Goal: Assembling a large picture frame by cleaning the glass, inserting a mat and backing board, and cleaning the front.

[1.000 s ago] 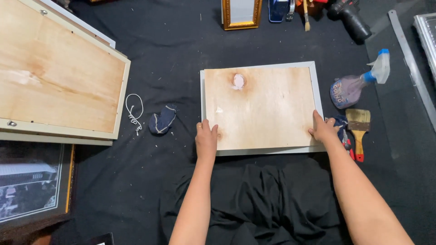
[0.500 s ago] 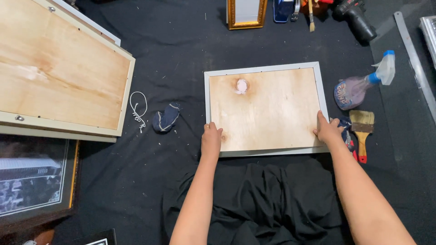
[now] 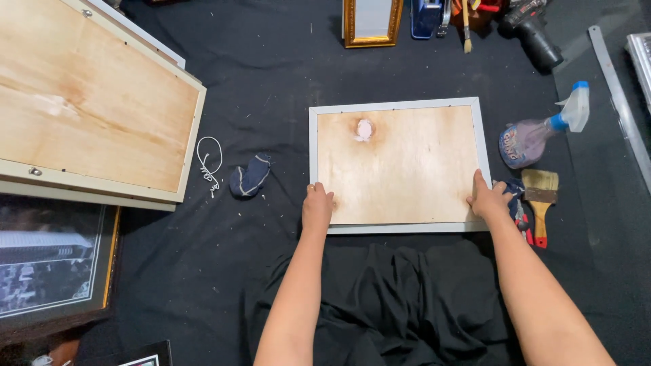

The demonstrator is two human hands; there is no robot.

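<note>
A picture frame [image 3: 400, 166] lies face down on black cloth, showing its plywood back inside a pale grey border. A small white patch [image 3: 364, 129] sits near the top of the plywood. My left hand [image 3: 317, 205] rests on the frame's lower left corner, fingers together. At the lower right corner my right hand [image 3: 489, 198] presses on the edge, thumb up along the side. Both hands lie flat on the frame rather than wrapped around it.
Two bigger frames [image 3: 88, 108] lie stacked face down at left, a framed picture [image 3: 47, 261] below them. A dark sock [image 3: 249, 176] and white string [image 3: 209, 163] lie between. A spray bottle [image 3: 536, 132], paintbrush [image 3: 540, 196], gold mirror [image 3: 371, 20] and drill [image 3: 532, 30] surround the frame.
Both hands stay on the frame's lower corners. The frame sits slightly more to the right and lower in view; mostly the camera has shifted.
</note>
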